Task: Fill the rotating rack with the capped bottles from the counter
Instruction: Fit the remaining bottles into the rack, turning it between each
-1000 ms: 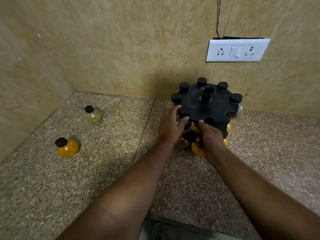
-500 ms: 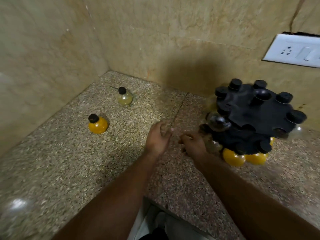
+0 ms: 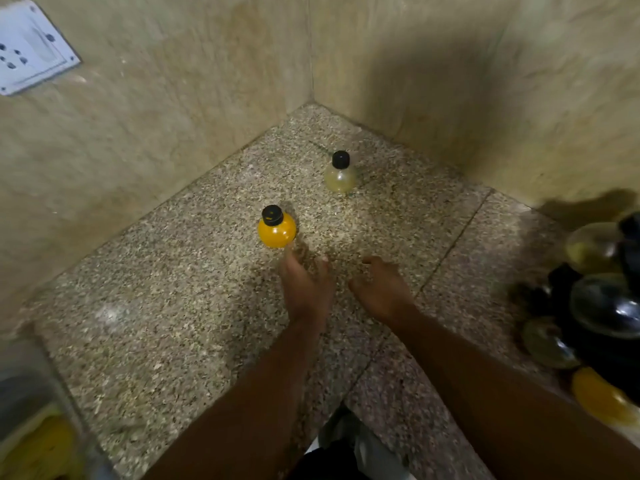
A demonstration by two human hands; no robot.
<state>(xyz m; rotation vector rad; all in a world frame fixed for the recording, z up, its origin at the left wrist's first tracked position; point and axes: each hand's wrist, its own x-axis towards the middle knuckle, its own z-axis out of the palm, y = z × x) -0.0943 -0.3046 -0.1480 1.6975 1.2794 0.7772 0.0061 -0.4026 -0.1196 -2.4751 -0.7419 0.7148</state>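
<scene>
Hovering left hand (image 3: 306, 289) beside orange bottle (image 3: 277, 230) | rack (image 3: 563, 289) — right edge

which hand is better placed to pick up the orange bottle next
Left. The left hand reaches with fingers almost at the orange bottle; the right hand lies farther off, toward the rack, empty.

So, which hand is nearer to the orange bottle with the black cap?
Left. The left hand lies just in front of the orange bottle, fingertips almost at its base; contact is unclear. The right hand is farther off to the right, holding nothing.
</scene>
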